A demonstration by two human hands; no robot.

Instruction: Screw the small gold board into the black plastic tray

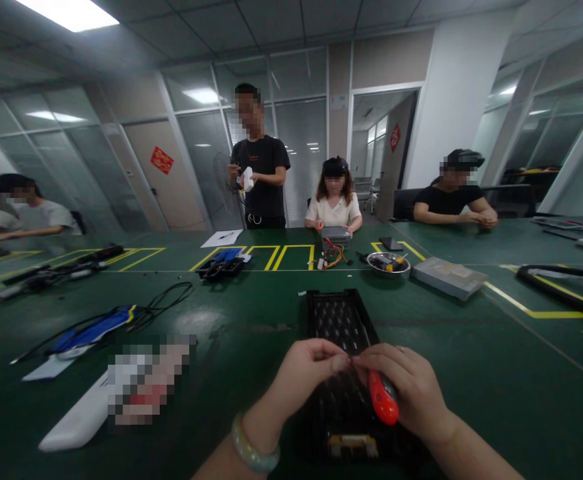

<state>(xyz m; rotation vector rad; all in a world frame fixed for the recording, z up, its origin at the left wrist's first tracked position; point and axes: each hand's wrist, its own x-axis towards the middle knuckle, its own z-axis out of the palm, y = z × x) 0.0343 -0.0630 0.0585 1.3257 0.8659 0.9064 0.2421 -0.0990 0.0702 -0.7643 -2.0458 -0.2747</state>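
A black plastic housing (344, 317) with rows of small pale pieces inside lies lengthwise before me. Over its middle, my left hand (308, 373) pinches thumb and forefinger together; whatever is between them is too small to make out. Close beside those fingertips is my right hand (406, 387). Its palm and fingers are wrapped around a screwdriver (384, 403) with a bright red and black handle, whose shaft is hidden. The fingertips of both hands almost meet. At the housing's near end shows a yellowish part (352, 445).
Left of the housing lies a long white casing (78, 420), beside blue parts with black cables (91, 330). Further off are a metal bowl of tools (388, 265), a grey metal box (450, 278) and a black tray (220, 265). Several people are around the green table (251, 313).
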